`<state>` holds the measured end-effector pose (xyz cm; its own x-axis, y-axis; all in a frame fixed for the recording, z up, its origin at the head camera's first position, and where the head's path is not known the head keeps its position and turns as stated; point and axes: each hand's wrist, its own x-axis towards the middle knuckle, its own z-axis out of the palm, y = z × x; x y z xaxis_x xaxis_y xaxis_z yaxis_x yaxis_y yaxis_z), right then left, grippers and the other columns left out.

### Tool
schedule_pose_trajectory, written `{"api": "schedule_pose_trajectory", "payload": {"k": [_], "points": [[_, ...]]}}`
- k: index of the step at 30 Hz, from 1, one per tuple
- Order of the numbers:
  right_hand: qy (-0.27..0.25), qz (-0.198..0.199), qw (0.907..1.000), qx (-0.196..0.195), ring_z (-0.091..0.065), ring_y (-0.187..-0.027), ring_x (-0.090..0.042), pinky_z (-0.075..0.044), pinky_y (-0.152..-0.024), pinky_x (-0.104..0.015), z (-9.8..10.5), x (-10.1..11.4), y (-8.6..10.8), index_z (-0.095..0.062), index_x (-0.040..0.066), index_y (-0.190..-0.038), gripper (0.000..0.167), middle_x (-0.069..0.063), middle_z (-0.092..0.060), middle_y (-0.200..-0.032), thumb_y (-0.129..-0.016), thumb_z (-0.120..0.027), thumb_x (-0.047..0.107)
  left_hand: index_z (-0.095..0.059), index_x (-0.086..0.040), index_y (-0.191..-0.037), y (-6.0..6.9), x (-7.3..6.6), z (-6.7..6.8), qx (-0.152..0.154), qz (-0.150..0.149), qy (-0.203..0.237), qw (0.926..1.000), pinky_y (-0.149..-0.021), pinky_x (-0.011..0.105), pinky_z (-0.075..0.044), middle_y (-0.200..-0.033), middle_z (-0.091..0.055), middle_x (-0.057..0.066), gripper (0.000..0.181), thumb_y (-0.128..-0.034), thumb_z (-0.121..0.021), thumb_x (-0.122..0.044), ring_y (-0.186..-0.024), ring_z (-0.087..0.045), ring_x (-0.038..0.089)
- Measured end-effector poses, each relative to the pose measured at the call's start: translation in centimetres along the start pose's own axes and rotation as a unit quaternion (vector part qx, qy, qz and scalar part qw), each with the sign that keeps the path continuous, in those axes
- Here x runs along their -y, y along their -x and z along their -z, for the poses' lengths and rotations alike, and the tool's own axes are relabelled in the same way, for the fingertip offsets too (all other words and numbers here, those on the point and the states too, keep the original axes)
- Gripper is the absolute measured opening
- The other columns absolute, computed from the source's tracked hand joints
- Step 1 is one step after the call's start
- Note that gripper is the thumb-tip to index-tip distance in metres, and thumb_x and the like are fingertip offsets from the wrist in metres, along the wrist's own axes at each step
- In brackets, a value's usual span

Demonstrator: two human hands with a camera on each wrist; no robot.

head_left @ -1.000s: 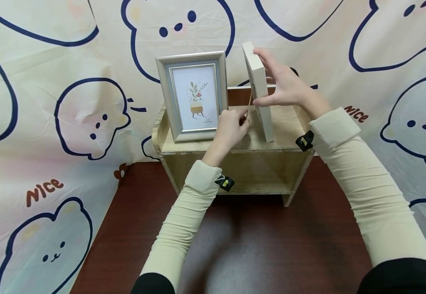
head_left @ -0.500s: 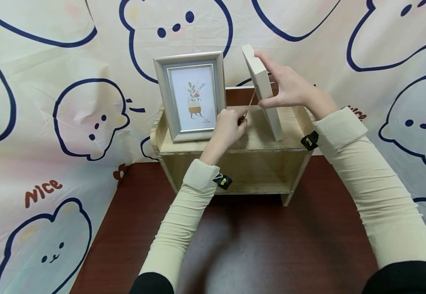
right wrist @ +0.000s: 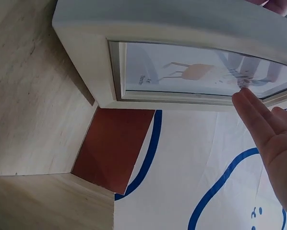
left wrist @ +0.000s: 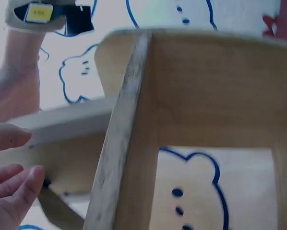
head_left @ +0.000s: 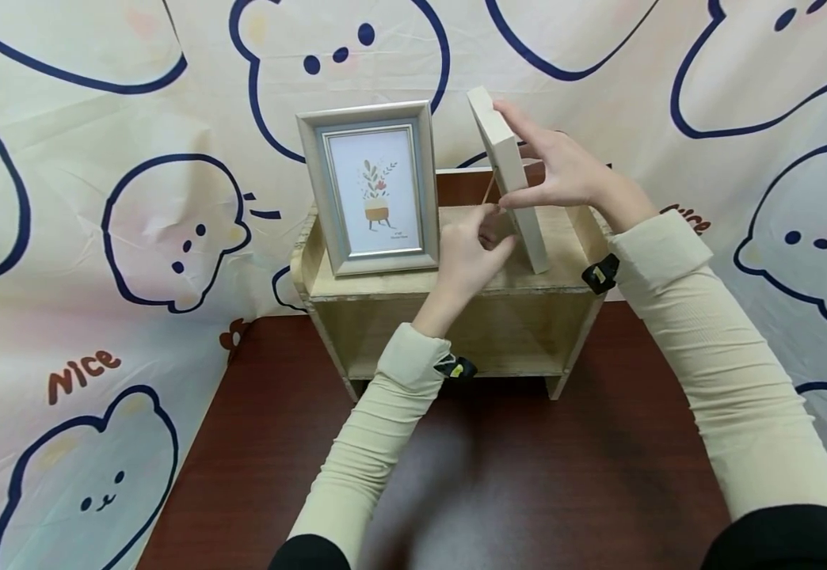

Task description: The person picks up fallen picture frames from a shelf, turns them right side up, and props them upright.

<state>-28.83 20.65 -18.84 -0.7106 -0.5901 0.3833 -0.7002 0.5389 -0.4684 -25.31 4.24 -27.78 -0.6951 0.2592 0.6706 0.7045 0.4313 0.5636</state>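
Observation:
On top of a small wooden shelf unit [head_left: 456, 277], a white picture frame [head_left: 509, 170] stands edge-on and tilted. My right hand [head_left: 559, 166] grips it, thumb on the near edge and fingers round the far side. The right wrist view shows its glazed front [right wrist: 196, 72] with my fingers beside the glass. Behind the frame is a back stand [left wrist: 62, 211], angled out. My left hand [head_left: 472, 245] is close by the frame's back, its thumb spread from loosely bent fingers; nothing shows pinched in it. A silver picture frame [head_left: 371, 190] with a plant print stands to its left.
The shelf unit has raised side panels and an open compartment [head_left: 492, 336] below. It stands on a dark red-brown table [head_left: 527, 467]. A cloth backdrop with cartoon bears [head_left: 178, 229] hangs behind and at both sides.
My left hand has let go of the back stand and moved right, towards the frame. The white frame has shifted and turned slightly to the right in my right hand.

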Motion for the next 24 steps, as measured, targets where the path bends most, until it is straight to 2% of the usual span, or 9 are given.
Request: {"api": "schedule_pose_trajectory", "payload": {"k": [2, 5, 8, 10, 13, 15, 17, 21, 24], "points": [[0.000, 0.000, 1.0000, -0.001, -0.048, -0.116, -0.034, -0.043, -0.086, -0.049, 0.0, 0.0, 0.0, -0.008, 0.027, -0.147, 0.104, -0.015, -0.042, -0.134, -0.070, -0.077, 0.013, -0.060, 0.005, -0.102, 0.0, -0.2, -0.6, 0.015, 0.020, 0.042, 0.9988, -0.062, 0.012, -0.046, -0.081, -0.066, 0.012, 0.028, -0.0780, -0.068, -0.007, -0.069, -0.061, 0.015], [-0.008, -0.001, 1.0000, 0.000, -0.049, -0.115, -0.032, -0.044, -0.084, -0.047, 0.0, 0.0, -0.1, -0.008, 0.029, -0.147, 0.104, -0.014, -0.043, -0.133, -0.070, -0.077, 0.013, -0.060, 0.004, -0.101, -0.1, -0.2, -1.3, 0.027, 0.047, 0.077, 0.9955, -0.063, 0.013, -0.046, -0.082, -0.065, 0.012, 0.026, -0.0791, -0.068, -0.007, -0.071, -0.061, 0.016], [-0.032, -0.006, 0.9995, 0.004, -0.048, -0.116, -0.033, -0.043, -0.085, -0.049, 0.0, 0.0, -0.1, -0.008, 0.030, -0.147, 0.102, -0.012, -0.039, -0.137, -0.072, -0.076, 0.014, -0.061, 0.006, -0.101, -0.1, -0.1, -1.8, 0.021, 0.058, 0.098, 0.9933, -0.064, 0.014, -0.047, -0.083, -0.065, 0.014, 0.026, -0.0796, -0.068, -0.007, -0.072, -0.062, 0.018], [-0.061, -0.010, 0.9981, 0.004, -0.043, -0.121, -0.033, -0.040, -0.090, -0.052, 0.1, -0.1, 0.0, -0.010, 0.031, -0.147, 0.093, -0.008, -0.033, -0.143, -0.077, -0.070, 0.018, -0.061, 0.006, -0.100, -0.1, 0.0, -2.0, 0.016, 0.058, 0.102, 0.9929, -0.064, 0.014, -0.047, -0.083, -0.065, 0.014, 0.025, -0.0801, -0.068, -0.007, -0.072, -0.062, 0.018], [-0.121, 0.000, 0.9926, -0.009, -0.035, -0.126, -0.035, -0.033, -0.096, -0.055, 0.0, -0.4, 0.0, -0.015, 0.026, -0.147, 0.073, -0.005, -0.025, -0.148, -0.087, -0.056, 0.024, -0.061, 0.005, -0.099, 0.0, 0.1, -2.1, 0.013, 0.057, 0.102, 0.9931, -0.065, 0.015, -0.047, -0.083, -0.065, 0.014, 0.022, -0.0817, -0.067, -0.008, -0.073, -0.061, 0.017], [-0.166, 0.015, 0.9854, -0.035, -0.037, -0.125, -0.032, -0.034, -0.097, -0.050, -0.1, -0.6, -0.2, -0.024, 0.020, -0.145, 0.059, -0.008, -0.030, -0.145, -0.091, -0.047, 0.030, -0.061, 0.005, -0.098, 0.0, 0.1, -2.2, 0.013, 0.056, 0.102, 0.9931, -0.065, 0.014, -0.046, -0.083, -0.065, 0.014, 0.022, -0.0820, -0.067, -0.009, -0.073, -0.061, 0.017], [-0.194, 0.024, 0.9785, -0.065, -0.040, -0.123, -0.029, -0.037, -0.096, -0.046, -0.1, -0.6, -0.6, -0.033, 0.012, -0.141, 0.051, -0.012, -0.036, -0.141, -0.094, -0.040, 0.030, -0.061, 0.005, -0.098, 0.0, 0.1, -2.2, 0.013, 0.056, 0.100, 0.9934, -0.065, 0.014, -0.046, -0.084, -0.065, 0.014, 0.022, -0.0821, -0.067, -0.009, -0.073, -0.061, 0.017], [-0.204, -0.007, 0.9709, -0.124, -0.045, -0.119, -0.024, -0.043, -0.090, -0.038, 0.1, -0.3, -1.6, -0.045, 0.003, -0.132, 0.043, -0.014, -0.044, -0.134, -0.095, -0.036, 0.024, -0.061, 0.005, -0.097, -0.1, 0.0, -2.2, 0.013, 0.057, 0.098, 0.9935, -0.064, 0.013, -0.045, -0.083, -0.065, 0.014, 0.022, -0.0816, -0.067, -0.009, -0.073, -0.061, 0.018], [-0.218, -0.059, 0.9655, -0.129, -0.041, -0.123, -0.022, -0.040, -0.093, -0.040, 0.2, -0.2, -2.3, -0.041, 0.004, -0.135, 0.044, -0.012, -0.040, -0.139, -0.095, -0.038, 0.023, -0.061, 0.005, -0.096, -0.1, -0.2, -2.2, 0.015, 0.060, 0.097, 0.9934, -0.064, 0.013, -0.046, -0.083, -0.065, 0.014, 0.021, -0.0818, -0.067, -0.009, -0.073, -0.061, 0.018]]}}
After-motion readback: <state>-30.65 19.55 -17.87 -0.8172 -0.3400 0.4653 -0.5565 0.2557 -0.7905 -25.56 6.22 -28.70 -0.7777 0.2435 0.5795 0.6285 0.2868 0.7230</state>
